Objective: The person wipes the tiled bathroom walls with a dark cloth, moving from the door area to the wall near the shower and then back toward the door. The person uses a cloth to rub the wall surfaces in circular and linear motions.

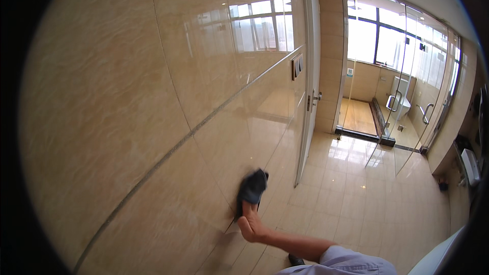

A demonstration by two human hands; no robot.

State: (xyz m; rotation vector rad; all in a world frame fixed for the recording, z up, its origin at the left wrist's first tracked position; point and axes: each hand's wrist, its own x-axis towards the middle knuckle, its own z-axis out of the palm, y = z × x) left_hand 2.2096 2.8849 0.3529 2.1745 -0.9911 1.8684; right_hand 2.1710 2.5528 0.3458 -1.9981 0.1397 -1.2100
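Note:
My right hand [249,221], on a bare forearm coming in from the lower right, grips a dark blue-grey cloth [253,188]. The cloth is bunched and slightly blurred, and it appears to lie against the lower part of a glossy beige tiled wall [114,84]. Its far side and most of my fingers are hidden. A light short sleeve [353,261] covers the upper arm. Below the forearm shows the tip of a dark shoe [295,260]. My left hand is out of view.
A switch plate [297,67] sits on the wall beside a white door [314,57] with a lever handle [316,97]. Glass doors [407,84] front a toilet [400,97] and a wood-toned floor panel [358,116]. A white basin [470,166] stands at right. Light tiles [344,202] cover the floor.

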